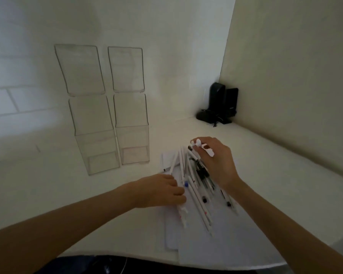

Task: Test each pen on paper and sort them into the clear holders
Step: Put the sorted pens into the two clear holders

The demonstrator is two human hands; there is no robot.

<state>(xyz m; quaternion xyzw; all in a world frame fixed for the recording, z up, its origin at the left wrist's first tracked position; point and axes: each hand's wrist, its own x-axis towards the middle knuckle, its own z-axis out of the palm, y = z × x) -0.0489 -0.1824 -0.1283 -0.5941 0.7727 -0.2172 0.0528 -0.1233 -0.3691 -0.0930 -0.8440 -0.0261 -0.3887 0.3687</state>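
Right hand [214,161], fingers bent, pinching a white pen part [199,143] at the fingertips above the far end of the pile; cap or barrel cannot be told. Left hand [162,190], fingers curled round several white pens at the pile's left edge. The pens [196,190] lie heaped on paper [206,250] on the white desk [275,175]. Two clear holders [99,151] stand left of the pile; black devices [220,103] occupy the far corner.
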